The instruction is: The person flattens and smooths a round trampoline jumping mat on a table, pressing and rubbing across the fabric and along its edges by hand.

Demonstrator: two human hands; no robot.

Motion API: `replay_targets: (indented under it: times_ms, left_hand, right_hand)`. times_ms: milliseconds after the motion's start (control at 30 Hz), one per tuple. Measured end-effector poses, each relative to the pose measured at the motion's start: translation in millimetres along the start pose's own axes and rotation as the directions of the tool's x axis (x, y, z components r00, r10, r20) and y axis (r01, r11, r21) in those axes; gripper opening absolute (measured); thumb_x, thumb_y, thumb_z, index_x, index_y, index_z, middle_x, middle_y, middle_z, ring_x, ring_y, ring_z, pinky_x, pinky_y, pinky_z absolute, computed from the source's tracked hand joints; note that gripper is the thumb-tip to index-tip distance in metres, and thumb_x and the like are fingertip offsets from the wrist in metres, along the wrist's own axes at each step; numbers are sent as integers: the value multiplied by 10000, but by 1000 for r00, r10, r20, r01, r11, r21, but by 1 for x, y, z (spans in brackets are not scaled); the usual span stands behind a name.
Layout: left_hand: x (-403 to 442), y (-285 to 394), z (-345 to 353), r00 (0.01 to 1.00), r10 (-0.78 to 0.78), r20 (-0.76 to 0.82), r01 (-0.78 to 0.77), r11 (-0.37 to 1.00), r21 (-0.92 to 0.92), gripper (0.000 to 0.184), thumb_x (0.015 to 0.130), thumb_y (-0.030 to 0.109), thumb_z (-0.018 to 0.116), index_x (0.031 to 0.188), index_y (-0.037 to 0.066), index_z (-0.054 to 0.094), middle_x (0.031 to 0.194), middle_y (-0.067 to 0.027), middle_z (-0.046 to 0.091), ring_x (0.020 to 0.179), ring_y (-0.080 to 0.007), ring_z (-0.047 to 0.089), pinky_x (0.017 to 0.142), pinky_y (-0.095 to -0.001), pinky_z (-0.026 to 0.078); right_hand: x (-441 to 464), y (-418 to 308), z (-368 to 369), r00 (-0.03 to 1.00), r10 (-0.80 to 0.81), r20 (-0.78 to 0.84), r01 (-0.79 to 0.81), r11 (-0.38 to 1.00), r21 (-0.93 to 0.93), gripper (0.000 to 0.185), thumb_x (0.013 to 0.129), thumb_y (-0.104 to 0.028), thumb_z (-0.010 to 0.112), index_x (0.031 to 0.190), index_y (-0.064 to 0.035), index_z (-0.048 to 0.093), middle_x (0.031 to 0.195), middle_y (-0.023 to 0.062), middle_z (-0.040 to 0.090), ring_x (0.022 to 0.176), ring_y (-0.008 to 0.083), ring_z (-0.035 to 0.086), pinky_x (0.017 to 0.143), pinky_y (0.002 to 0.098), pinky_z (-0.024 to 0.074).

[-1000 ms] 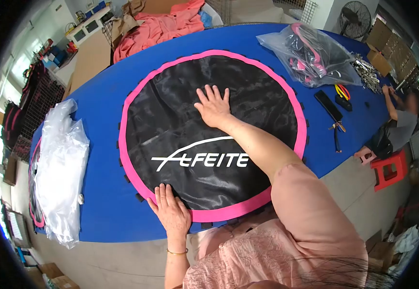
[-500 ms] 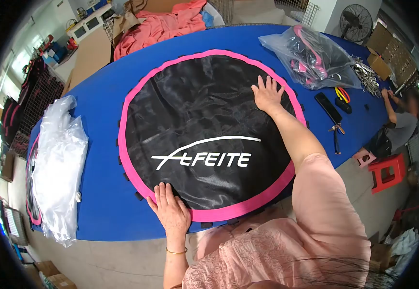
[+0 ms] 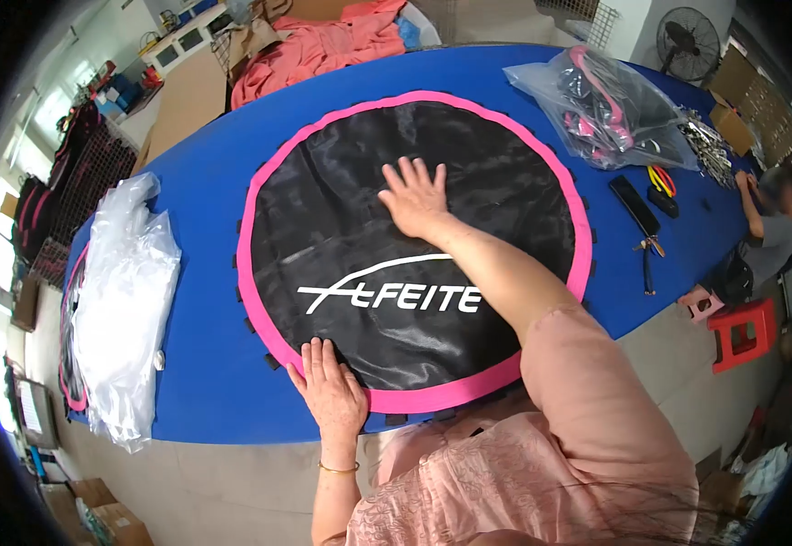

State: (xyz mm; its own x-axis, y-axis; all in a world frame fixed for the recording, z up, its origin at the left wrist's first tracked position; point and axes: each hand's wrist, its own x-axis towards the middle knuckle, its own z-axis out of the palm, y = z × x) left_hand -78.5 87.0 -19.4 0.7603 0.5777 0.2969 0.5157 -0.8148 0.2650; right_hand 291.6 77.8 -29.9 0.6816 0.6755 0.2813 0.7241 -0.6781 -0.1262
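A round black trampoline mat [image 3: 341,209] with a pink border and white "FEITE" lettering lies flat on the blue table [image 3: 205,364]. Small black loops stick out around its edge. My left hand [image 3: 330,391] rests on the near left rim, fingers stretched out over the pink border and black fabric. My right hand [image 3: 416,196] lies spread on the black fabric, above the lettering and near the middle. Its forearm crosses the mat and covers part of the white arc. Neither hand grips anything.
Clear plastic bags [image 3: 127,318] lie at the left edge. On the right are a bag of pink and black parts [image 3: 587,109], a phone [image 3: 633,205], pliers [image 3: 648,264] and a metal pile [image 3: 707,146]. Another person [image 3: 769,227] sits beyond, near a red stool [image 3: 742,335].
My right hand has moved left across the mat, from near its right rim to the middle. My left hand stays on the near left rim. The view has shifted slightly.
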Motion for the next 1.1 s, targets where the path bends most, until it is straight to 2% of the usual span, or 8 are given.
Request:
replay_targets:
  times_ms: [200,267,433,567,667,733,800,1100]
  left_hand:
    - [1,-2,2,1000,11,16,-11,1000,-17,506,985,134,533,1459,-41,527,1524,-230,537,1485,-407,433,1261,-651,163]
    - [2,-2,1,1000,9,24,-9,1000,-23,508,982,135,534,1458,-43,528,1528,-232,534,1488,-408,429,1263,-653,157]
    - [2,-2,1,1000,0,31,1,1000,-26,514,977,138,538,1456,-48,531,1535,-237,527,1496,-412,418,1267,-657,143]
    - [2,-1,0,999,-14,43,15,1000,-27,514,977,140,541,1454,-50,534,1538,-236,527,1503,-406,413,1267,-656,143]
    - [2,-1,0,999,-25,45,26,999,-27,513,976,140,543,1454,-46,536,1538,-232,529,1504,-399,414,1266,-655,144]
    - [1,-1,0,998,-30,52,31,999,-30,512,976,140,545,1454,-44,538,1538,-230,529,1504,-395,415,1266,-654,145]
    - [1,-2,0,999,-21,46,23,999,-34,509,975,140,549,1451,-39,545,1536,-226,533,1503,-391,419,1267,-651,147]
    - [2,-2,1,1000,-8,25,9,999,-40,495,978,133,544,1443,-36,556,1524,-222,543,1494,-391,428,1270,-642,149]
  right_hand:
    - [13,45,-4,981,186,48,-181,978,-100,651,1100,-503,410,1666,-192,321,1731,164,258,1602,382,213,1249,696,119]
    - [15,33,-5,988,152,33,-149,985,-90,652,1097,-504,416,1659,-186,328,1726,170,265,1598,380,221,1243,702,129]
    - [16,-48,10,996,-88,20,89,996,-23,635,1080,-467,471,1629,-165,370,1694,187,307,1571,391,251,1201,739,165]
    - [9,-114,18,979,-200,42,195,976,101,648,1093,-499,430,1648,-174,348,1723,153,273,1592,370,224,1243,705,94]
    - [7,-130,18,966,-242,90,230,965,124,654,1100,-512,407,1661,-184,329,1735,149,251,1610,359,190,1259,693,52]
    - [11,-123,20,974,-215,66,205,969,135,649,1096,-509,420,1652,-182,344,1733,148,257,1605,366,199,1253,696,73]
    - [19,-100,27,983,-175,-46,178,981,74,634,1080,-496,458,1624,-177,391,1698,151,315,1577,373,249,1238,703,118]
    - [15,59,-8,991,131,-16,-132,974,-187,630,1080,-472,468,1632,-187,368,1706,144,316,1579,370,266,1219,713,169]
